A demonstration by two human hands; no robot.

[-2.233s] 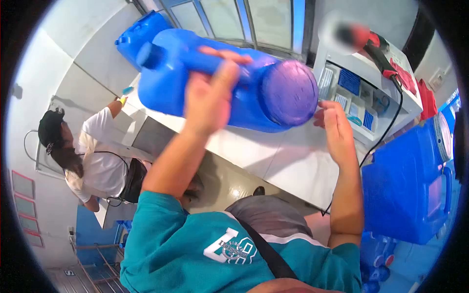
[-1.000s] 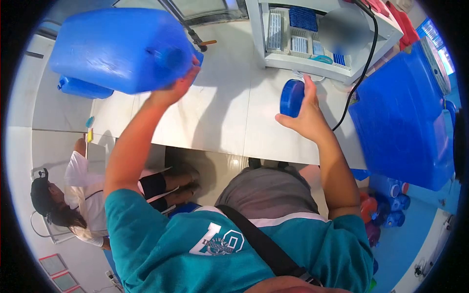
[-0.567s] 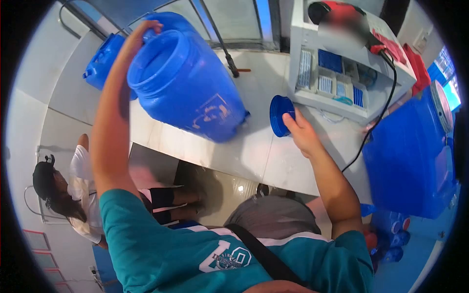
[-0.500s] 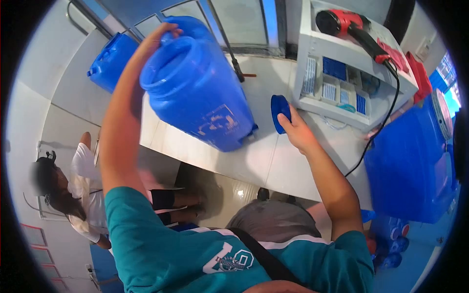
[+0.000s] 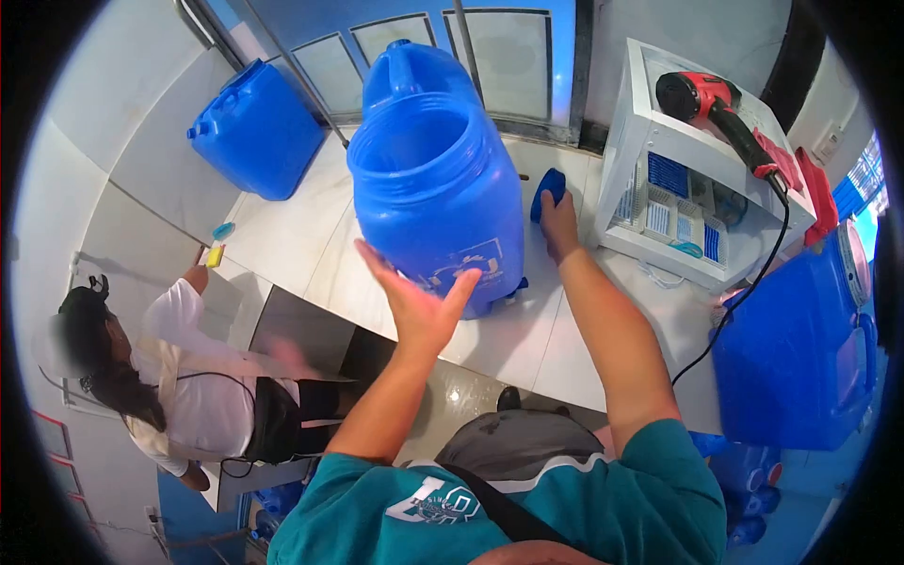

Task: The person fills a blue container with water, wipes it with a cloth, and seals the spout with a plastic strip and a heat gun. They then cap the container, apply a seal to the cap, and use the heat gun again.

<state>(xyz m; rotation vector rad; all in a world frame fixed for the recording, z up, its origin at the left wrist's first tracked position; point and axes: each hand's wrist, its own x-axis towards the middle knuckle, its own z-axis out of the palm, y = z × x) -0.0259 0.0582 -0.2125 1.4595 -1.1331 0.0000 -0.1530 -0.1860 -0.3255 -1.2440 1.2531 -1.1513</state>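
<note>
A large blue jug (image 5: 428, 212) stands on the white tiled counter (image 5: 315, 240) with its round mouth uncovered and a handle at its back top. My left hand (image 5: 419, 299) is at the jug's near lower side, fingers and thumb spread; whether the palm touches the jug is hard to tell. To the right of the jug, my right hand (image 5: 560, 226) holds a round blue cap (image 5: 547, 195) on edge, above the counter.
Another blue jug (image 5: 256, 132) stands back left. A white shelf unit (image 5: 621, 179) carries a red-and-black heat gun (image 5: 702, 99) with a hanging cord. A large blue container (image 5: 786, 339) is at right. At left a person (image 5: 193, 377) holds a yellow item (image 5: 215, 256).
My left hand has left the jug's top handle and moved down to its near side, opening. The jug now stands more upright. The person at left has reached over the counter.
</note>
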